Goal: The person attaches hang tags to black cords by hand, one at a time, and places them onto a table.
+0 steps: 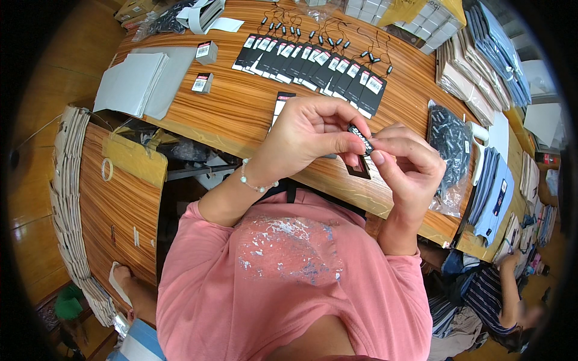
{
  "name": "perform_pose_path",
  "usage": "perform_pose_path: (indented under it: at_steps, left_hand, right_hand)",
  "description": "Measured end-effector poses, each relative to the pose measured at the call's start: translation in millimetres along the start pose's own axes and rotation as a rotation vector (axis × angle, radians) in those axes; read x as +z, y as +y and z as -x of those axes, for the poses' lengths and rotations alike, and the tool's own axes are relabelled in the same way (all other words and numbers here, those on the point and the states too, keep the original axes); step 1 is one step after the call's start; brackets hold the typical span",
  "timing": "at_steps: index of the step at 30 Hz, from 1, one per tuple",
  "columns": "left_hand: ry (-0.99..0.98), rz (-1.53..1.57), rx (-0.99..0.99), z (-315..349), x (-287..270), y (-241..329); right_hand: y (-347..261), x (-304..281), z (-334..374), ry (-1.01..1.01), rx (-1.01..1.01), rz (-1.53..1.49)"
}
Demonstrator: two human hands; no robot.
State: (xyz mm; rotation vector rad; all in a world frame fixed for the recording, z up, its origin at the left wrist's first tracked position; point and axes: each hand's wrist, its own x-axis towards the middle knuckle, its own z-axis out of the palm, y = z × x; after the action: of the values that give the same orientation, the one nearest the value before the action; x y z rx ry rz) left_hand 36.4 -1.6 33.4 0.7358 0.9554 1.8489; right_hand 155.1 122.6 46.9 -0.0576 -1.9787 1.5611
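Note:
Over the table's front edge, my left hand (313, 129) and my right hand (410, 157) meet, each with thumb and fingers pinched on a small black tag fastener (360, 139) with white lettering. A dark hang tag (359, 169) hangs just below it, its upper part hidden by my fingers. Behind my left wrist lies another black-and-white hang tag (284, 97), partly covered by the hand. Farther back is a fanned row of black hang tags (310, 63) with white barcode labels. Their black cords and fasteners (330, 41) spread toward the far side.
Two small label stacks (206, 52) (202, 82) sit left of the row, beside white sheets (131, 83). On the right are a clear bag of black fasteners (448, 153) and folded garments (500, 51). Small boxes (436, 27) stand at the back. Another person (490, 295) is at lower right.

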Motion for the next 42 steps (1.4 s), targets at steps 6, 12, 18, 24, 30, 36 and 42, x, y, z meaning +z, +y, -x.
perform_pose_path:
  at_steps: [6, 12, 18, 24, 30, 36, 42]
  left_hand:
    - [-0.017, 0.036, 0.006, 0.0, 1.5, -1.8]
    - [-0.023, 0.020, -0.006, 1.0, 3.8, -1.1]
    - [-0.026, -0.004, -0.019, 0.5, 4.8, -0.2]
    - [-0.039, 0.003, -0.015, -0.4, 4.4, -2.2]
    - [-0.032, -0.014, -0.023, -1.7, 3.9, -4.1]
    - [-0.100, 0.076, -0.034, -6.9, -1.6, -7.3]
    - [-0.139, 0.083, -0.046, -6.7, -3.8, -3.3]
  right_hand:
    - [3.4, 3.7, 1.8, 0.044, -0.091, 0.001]
    - [3.8, 3.9, 3.0, 0.060, -0.143, -0.006]
    - [4.3, 3.6, 4.2, 0.064, -0.132, -0.018]
    - [8.2, 3.3, 4.3, 0.062, -0.142, -0.026]
    - [10.9, 3.3, 4.0, 0.064, -0.148, -0.027]
    - [7.8, -0.8, 3.4, 0.036, -0.054, -0.150]
    - [1.0, -3.1, 3.5, -0.008, 0.029, -0.145]
